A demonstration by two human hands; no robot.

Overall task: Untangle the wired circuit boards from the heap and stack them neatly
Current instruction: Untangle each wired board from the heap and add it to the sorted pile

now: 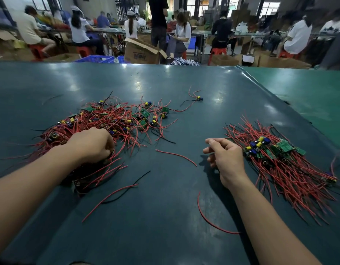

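My left hand (92, 145) is down on the near side of the tangled heap of red-and-black-wired green circuit boards (115, 121), which sprawls across the left half of the dark green rubbery worktop (165, 217). The fingers are curled in and closed on a clump of wire, though I can't tell which board they have. My right hand (225, 159) hovers empty toward the right edge, fingers loosely bent, thumb and forefinger close together but pinching nothing, just beside the combed-out stack of wired boards (280, 155).

The risk, as I judge it: the leads in the heap cross each other everywhere, so a straight pull could drag several boards along, or strain a wire at its solder joint. Loose red wire strands (176, 155) already lie between the piles, and one stray board with yellow and blue capacitors (198, 98) sits apart toward the far edge, easy to miss. A careless drop could also snag the stack's leads.
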